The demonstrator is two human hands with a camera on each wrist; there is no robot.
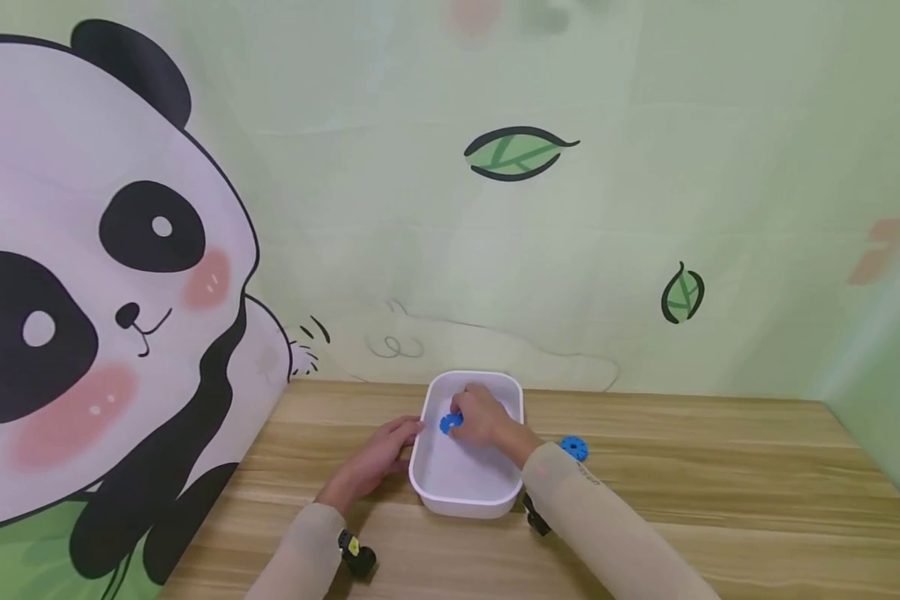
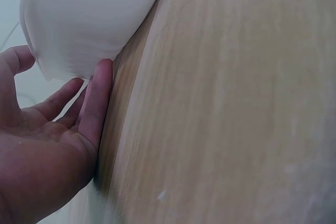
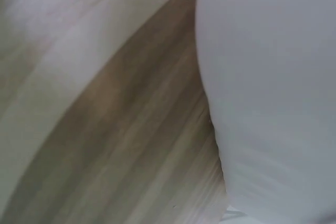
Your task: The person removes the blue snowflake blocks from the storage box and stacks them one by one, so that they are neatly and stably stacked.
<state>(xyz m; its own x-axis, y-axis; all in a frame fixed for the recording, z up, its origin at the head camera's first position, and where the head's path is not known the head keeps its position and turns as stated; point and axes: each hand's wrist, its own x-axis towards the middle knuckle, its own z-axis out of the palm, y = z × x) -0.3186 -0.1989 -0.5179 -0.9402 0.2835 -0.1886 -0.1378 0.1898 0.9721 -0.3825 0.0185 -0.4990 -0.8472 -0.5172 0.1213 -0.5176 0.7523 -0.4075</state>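
A white rectangular tub (image 1: 461,479) stands on the table, its inside facing up in the head view. Over its inside, my right hand (image 1: 483,417) pinches a small blue notched disc (image 1: 446,424) between thumb and fingers. My left hand (image 1: 378,454) is at the tub's left side, its extended fingers touching the outer wall, as the left wrist view also shows with the fingertips (image 2: 105,66) against the white tub (image 2: 94,19). In the right wrist view only the tub's outer wall (image 3: 273,77) and the table show; the right hand is out of sight there.
Another blue notched disc (image 1: 573,448) lies on the wood-grain table (image 1: 682,475) to the right of the tub, partly behind the right sleeve (image 1: 607,517). A green backdrop (image 1: 390,208) with a panda and leaves rises behind the table's far edge, close behind the tub.
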